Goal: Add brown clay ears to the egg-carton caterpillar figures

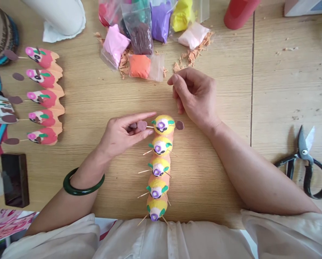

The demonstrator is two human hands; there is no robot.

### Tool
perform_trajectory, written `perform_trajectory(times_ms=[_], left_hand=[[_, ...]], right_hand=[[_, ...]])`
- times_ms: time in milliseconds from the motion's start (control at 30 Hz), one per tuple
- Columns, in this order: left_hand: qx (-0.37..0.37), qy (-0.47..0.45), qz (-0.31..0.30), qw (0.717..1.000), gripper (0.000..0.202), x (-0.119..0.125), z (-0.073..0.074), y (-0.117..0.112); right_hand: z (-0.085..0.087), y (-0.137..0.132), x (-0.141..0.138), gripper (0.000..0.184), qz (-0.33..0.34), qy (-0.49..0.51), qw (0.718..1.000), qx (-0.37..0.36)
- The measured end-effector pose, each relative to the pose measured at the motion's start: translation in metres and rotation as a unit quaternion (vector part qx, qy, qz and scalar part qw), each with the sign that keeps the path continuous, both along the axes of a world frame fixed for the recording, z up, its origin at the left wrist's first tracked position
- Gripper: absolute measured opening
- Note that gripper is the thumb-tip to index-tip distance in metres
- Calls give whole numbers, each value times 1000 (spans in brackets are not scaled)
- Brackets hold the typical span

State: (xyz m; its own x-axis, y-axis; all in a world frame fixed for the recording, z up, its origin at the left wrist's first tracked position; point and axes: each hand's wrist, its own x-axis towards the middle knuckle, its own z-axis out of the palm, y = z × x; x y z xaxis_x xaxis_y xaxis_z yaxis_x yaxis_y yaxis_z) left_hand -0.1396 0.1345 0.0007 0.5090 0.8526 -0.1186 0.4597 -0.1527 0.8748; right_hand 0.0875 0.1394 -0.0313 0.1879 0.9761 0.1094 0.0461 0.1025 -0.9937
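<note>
In front of me lies an egg-carton strip (170, 158) with several yellow-topped cups, each bearing a white face patch, a purple ring and green leaf-shaped bits. My left hand (123, 133) grips the far cup from its left side, index finger and thumb on either side of it. A brown disc (142, 125) on a thin stick juts from that cup between these fingers; another brown piece shows behind it in the hand. On the cup's right side sits a second brown disc (179, 125). My right hand (195, 95) hovers beyond it, fingers curled and thumb against the index finger; its contents are hidden. Bare sticks poke from the nearer cups.
A second decorated strip (59, 100), pink with brown discs, stands at left. Bags of coloured clay (139, 66) lie at the back among orange shreds. Black-handled scissors (308, 158) rest at right. A dark phone (15, 180) lies at left, a red cylinder (239, 14) stands behind.
</note>
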Motion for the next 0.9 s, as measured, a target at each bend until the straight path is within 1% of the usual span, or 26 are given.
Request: perform_trajectory(times_ms=[100, 233, 300, 400, 500, 567, 667, 767, 900], left_hand=[[-11, 3, -65, 998, 47, 1, 2, 12], [28, 0, -136, 990, 46, 4, 4, 26], [37, -7, -160, 986, 46, 6, 4, 32], [28, 1, -186, 982, 47, 10, 5, 38], [27, 14, -210, 977, 52, 13, 6, 40], [40, 23, -219, 975, 53, 15, 5, 42], [66, 19, -222, 973, 47, 17, 4, 43], [76, -3, -210, 975, 41, 19, 2, 44], [93, 21, -179, 979, 42, 17, 0, 45]], right_hand=[[-1, 0, -1, 36, 5, 42, 999, -3], [-4, -1, -1, 40, 32, 50, 998, -3], [-5, -2, 0, 40, 40, 45, 998, 0], [-7, -3, 1, 39, 47, 36, 998, 6], [-8, -2, 2, 37, 50, 33, 998, 12], [-9, -2, 2, 36, 51, 30, 998, 15], [-8, -3, 2, 36, 49, 21, 999, 11], [-6, -3, 1, 35, 40, 17, 999, 5], [-6, -2, 1, 35, 12, 25, 1000, 2]])
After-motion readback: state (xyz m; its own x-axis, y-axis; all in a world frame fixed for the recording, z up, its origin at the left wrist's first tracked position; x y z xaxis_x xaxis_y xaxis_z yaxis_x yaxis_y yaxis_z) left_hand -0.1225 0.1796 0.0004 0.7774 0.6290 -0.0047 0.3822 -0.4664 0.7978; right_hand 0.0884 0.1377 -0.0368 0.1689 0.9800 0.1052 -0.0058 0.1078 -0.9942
